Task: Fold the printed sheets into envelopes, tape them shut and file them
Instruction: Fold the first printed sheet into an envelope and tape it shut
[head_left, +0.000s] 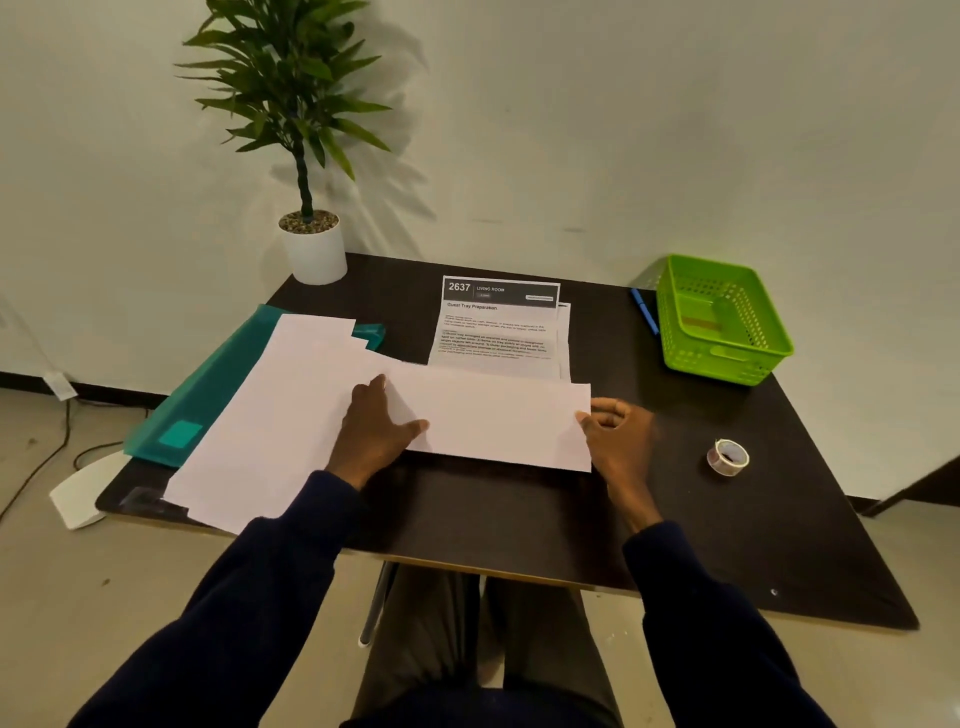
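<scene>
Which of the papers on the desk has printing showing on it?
The printed sheet at the back centre, headed 2637. The folded sheet under both hands and the loose sheets to its left show blank white.

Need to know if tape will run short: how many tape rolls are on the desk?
1: the tape roll lies on the dark table, right of the right hand. Papers and the green basket could hide more.

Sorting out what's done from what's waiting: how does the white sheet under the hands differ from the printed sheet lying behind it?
The folded white sheet shows a blank face; the printed sheet shows text under a dark "2637" header. The folded white sheet is a wide band pressed by the left hand and pinched at its edge by the right hand; the printed sheet lies flat, untouched. Both rest on the dark table.
</scene>
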